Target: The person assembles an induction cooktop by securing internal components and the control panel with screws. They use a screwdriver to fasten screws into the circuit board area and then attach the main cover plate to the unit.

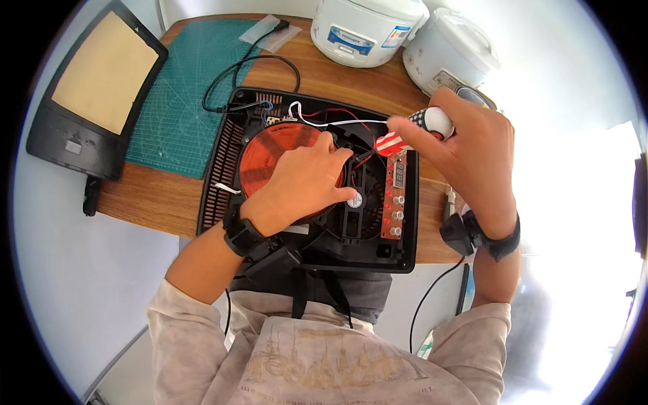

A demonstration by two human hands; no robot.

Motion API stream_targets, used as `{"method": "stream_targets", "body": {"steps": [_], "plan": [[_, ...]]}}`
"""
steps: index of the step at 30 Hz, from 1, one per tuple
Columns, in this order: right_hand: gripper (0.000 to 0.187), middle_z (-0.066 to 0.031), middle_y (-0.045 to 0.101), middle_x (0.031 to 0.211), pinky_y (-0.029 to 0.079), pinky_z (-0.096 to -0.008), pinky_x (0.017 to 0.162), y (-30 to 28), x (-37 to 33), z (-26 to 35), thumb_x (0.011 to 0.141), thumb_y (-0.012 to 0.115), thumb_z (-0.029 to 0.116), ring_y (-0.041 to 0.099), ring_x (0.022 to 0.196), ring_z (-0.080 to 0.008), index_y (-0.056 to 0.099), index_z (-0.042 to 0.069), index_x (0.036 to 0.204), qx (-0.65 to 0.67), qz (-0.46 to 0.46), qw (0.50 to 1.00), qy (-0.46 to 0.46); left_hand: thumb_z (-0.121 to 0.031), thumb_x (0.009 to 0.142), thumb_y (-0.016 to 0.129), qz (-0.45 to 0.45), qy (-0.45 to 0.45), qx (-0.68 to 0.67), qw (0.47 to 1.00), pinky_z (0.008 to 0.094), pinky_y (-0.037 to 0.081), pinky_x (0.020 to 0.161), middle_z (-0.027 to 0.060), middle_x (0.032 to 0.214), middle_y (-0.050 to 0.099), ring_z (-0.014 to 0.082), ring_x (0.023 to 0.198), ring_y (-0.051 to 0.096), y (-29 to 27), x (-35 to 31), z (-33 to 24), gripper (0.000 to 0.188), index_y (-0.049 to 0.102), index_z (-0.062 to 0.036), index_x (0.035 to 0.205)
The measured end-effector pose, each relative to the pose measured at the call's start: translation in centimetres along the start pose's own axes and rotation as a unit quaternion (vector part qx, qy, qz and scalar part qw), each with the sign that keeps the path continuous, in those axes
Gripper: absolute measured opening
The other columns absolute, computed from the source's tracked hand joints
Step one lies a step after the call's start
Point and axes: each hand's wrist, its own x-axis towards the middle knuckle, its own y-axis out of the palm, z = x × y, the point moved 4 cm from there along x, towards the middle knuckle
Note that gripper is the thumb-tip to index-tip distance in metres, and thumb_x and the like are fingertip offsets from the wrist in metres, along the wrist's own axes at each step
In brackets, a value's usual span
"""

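An opened induction cooker base [409, 253] lies on the wooden table, its round copper coil [260, 152] and black cooling fan exposed. My left hand [300, 172] rests over the coil's right side, fingers apart, the thumb reaching to the fan's hub [354, 198]. Held in my closed right hand [472, 145] is a screwdriver [391, 143] with a red-and-white striped handle, tilted down to the left. Its tip ends near my left index finger, between coil and fan; what it touches is too small to tell. Right of the fan sits a brown control board [393, 196] with buttons and a small display.
A green cutting mat [179, 101] covers the table's left part. On its left leans a black panel [101, 88] with a tan face. Two white rice cookers [368, 20] stand at the back. A black power cord [270, 57] curls behind the base, near a clear plastic bag [270, 34].
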Motion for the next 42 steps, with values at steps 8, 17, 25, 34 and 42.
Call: {"method": "stream_targets", "body": {"steps": [8, 17, 25, 34, 42], "plan": [[0.036, -0.01, 0.068, 0.082, 0.052, -0.037, 0.059, 0.1, 0.4, -0.6, 0.089, 0.076, 0.039, 0.064, 0.061, -0.0289, 0.065, 0.006, 0.099, 0.09, -0.068, 0.992, -0.051, -0.054, 0.081, 0.076, -0.02, 0.011, -0.009, 1.0, 0.0481, 0.056, 0.077, 0.0147, 0.119, 0.055, 0.0371, 0.091, 0.07, 0.1, 0.5, -0.1, 0.07, 0.062, -0.0107, 0.135], [0.039, -0.008, 0.068, 0.088, 0.052, -0.0331, 0.058, 0.2, -0.3, -0.9, 0.083, 0.084, 0.033, 0.065, 0.066, -0.0267, 0.067, 0.008, 0.108, 0.117, -0.055, 0.991, -0.033, -0.048, 0.078, 0.08, -0.063, 0.035, -0.003, 0.997, 0.0461, 0.057, 0.072, 0.0172, 0.112, 0.056, 0.0361, 0.085, 0.07, 0.3, -0.1, 0.0, 0.065, 0.065, -0.0051, 0.125], [0.036, -0.0107, 0.069, 0.087, 0.051, -0.031, 0.062, -0.1, -0.7, 0.2, 0.086, 0.079, 0.023, 0.063, 0.068, -0.0254, 0.067, 0.006, 0.116, 0.142, -0.06, 0.986, -0.055, -0.051, 0.082, 0.077, -0.015, 0.007, -0.005, 1.0, 0.0495, 0.056, 0.078, 0.0148, 0.118, 0.056, 0.0372, 0.092, 0.07, 0.1, 0.0, 0.0, 0.068, 0.063, -0.0101, 0.134], [0.042, -0.0099, 0.069, 0.073, 0.051, -0.0365, 0.059, 0.7, -0.1, -1.3, 0.089, 0.076, 0.035, 0.067, 0.062, -0.0278, 0.066, 0.009, 0.119, 0.087, 0.044, 0.993, 0.067, -0.047, 0.08, 0.079, -0.042, 0.026, 0.002, 0.999, 0.048, 0.057, 0.075, 0.0165, 0.116, 0.056, 0.0369, 0.089, 0.07, 0.0, -0.2, -0.3, 0.066, 0.063, -0.0076, 0.131], [0.039, -0.0086, 0.066, 0.069, 0.049, -0.0339, 0.056, 0.3, -0.2, -0.5, 0.084, 0.081, 0.042, 0.065, 0.06, -0.0249, 0.065, 0.008, 0.095, 0.121, -0.03, 0.992, -0.033, -0.047, 0.08, 0.079, -0.033, 0.02, -0.004, 0.999, 0.0473, 0.057, 0.075, 0.0168, 0.115, 0.056, 0.0368, 0.09, 0.07, 0.0, -0.2, -0.1, 0.066, 0.064, -0.0071, 0.13]]}}
